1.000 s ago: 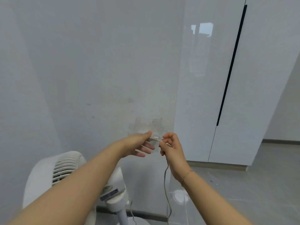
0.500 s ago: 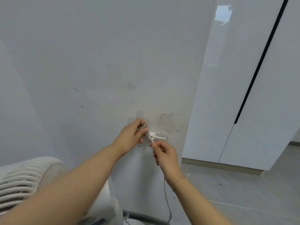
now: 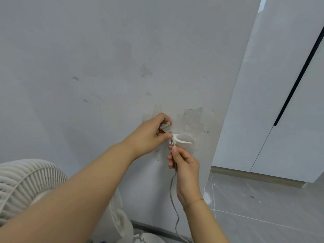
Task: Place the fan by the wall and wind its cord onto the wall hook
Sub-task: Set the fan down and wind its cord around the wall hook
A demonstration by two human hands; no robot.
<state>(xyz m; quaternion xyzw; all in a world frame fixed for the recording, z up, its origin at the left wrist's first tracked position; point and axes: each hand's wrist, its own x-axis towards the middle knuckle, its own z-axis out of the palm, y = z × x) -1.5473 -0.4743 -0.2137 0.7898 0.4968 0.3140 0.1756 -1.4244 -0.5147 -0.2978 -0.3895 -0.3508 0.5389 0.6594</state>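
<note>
Fingers [image 3: 164,136] of my left hand [image 3: 149,135] grip plug [image 3: 165,128]; right hand [image 3: 184,165] pinches cord [image 3: 172,193] under wall hook [image 3: 182,138].

Looks like a home interior, prob. a room or hallway w/ built-in storage: glossy white cabinet doors [image 3: 287,95] w/ a dark vertical handle strip [image 3: 298,79], grey tiled floor [image 3: 263,207], scuffed painted wall [image 3: 105,58] w/ tape residue, white household fan [image 3: 26,186] by the wall.
</note>
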